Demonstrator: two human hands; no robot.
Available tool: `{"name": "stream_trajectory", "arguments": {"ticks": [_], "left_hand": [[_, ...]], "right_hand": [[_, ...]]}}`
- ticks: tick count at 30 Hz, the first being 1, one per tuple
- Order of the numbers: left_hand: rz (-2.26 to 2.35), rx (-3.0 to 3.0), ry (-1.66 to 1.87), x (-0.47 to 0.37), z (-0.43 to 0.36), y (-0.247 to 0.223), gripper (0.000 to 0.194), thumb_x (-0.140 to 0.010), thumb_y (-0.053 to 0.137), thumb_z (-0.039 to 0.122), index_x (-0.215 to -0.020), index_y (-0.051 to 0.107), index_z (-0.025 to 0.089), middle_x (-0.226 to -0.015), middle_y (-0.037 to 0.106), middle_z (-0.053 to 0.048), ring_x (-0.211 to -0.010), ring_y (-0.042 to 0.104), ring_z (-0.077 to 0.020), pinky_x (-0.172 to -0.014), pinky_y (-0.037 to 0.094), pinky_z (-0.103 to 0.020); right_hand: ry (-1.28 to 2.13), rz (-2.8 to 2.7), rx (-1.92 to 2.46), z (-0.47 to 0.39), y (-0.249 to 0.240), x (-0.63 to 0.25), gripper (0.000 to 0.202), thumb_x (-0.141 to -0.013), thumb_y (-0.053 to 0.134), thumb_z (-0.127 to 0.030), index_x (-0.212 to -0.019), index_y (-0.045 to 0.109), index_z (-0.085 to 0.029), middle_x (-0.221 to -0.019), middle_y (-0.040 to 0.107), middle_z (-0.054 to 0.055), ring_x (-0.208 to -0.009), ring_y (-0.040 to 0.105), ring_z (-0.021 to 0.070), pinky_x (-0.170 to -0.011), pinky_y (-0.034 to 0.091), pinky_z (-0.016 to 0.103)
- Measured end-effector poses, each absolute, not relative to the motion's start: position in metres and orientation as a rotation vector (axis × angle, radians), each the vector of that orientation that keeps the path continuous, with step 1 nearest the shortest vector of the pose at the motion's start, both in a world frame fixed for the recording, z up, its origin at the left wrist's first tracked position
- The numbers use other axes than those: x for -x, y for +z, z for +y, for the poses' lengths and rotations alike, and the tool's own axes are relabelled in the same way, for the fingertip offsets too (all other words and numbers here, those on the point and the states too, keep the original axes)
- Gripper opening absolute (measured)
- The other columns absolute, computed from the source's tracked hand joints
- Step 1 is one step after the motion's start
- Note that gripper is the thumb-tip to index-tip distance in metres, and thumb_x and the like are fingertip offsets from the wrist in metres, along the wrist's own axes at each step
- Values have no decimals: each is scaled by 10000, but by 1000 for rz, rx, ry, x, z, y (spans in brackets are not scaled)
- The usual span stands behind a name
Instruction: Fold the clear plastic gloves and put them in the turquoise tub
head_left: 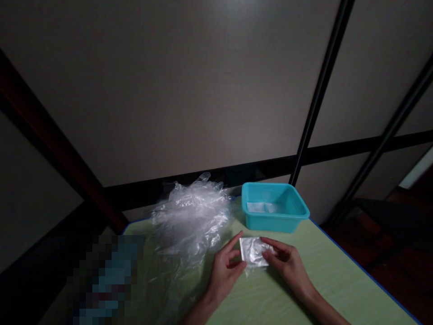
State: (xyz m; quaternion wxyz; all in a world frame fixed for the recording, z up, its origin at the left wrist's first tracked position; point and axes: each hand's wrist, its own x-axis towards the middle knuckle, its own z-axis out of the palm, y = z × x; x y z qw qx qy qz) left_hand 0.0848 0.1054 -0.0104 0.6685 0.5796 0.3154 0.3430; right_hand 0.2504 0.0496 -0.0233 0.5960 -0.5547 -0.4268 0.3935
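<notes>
A small square packet [252,251] of shiny, clear plastic is held just above the table. My right hand [289,266] pinches its right side between thumb and fingers. My left hand [225,266] is at the packet's left edge, fingers apart, the thumb by the lower left corner and the index finger stretched toward the upper one. Behind my left hand lies a loose heap of thin, clear plastic gloves [194,214]. Beyond the packet stands a turquoise plastic basin [274,223]; a flat, pale packet [260,207] lies on its bottom.
The table [338,280] has a yellow-green top and a blue edge. A pale panelled wall [203,99] with dark strips rises right behind it. At the lower left a blue-grey object [115,275] is blurred into blocks. The room is dim.
</notes>
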Motion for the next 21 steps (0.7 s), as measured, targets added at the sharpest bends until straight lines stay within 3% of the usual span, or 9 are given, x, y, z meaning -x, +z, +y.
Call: {"name": "stream_trajectory", "arguments": {"ticks": [5,11,21], "left_hand": [[692,-1333,915,-86,104,-10,577,-643,656,186,-1187,469,159,-1103,567,-106,-904,566,-217,-702,462,-266],[910,-1220,1122,-94,123,8,317,-598,683,268,-881,587,162,-979,601,-70,-789,590,-190,-646,452,-245],[936,-1127,1113,-132,172,23,277,-609,670,326,-802,561,159,-741,581,-20,-617,569,-139,-505,423,-205]], "right_hand": [[907,-974,1281,50,-18,-253,446,-601,705,-410,-963,675,-151,-843,697,94,-660,633,218,-597,507,315],[811,-1029,1351,49,3,-263,442,-593,683,-471,-896,695,-149,-842,689,99,-672,619,220,-586,499,315],[781,-1227,1343,47,49,-296,278,-650,652,-444,-724,698,-180,-717,680,67,-614,608,188,-540,487,268]]}}
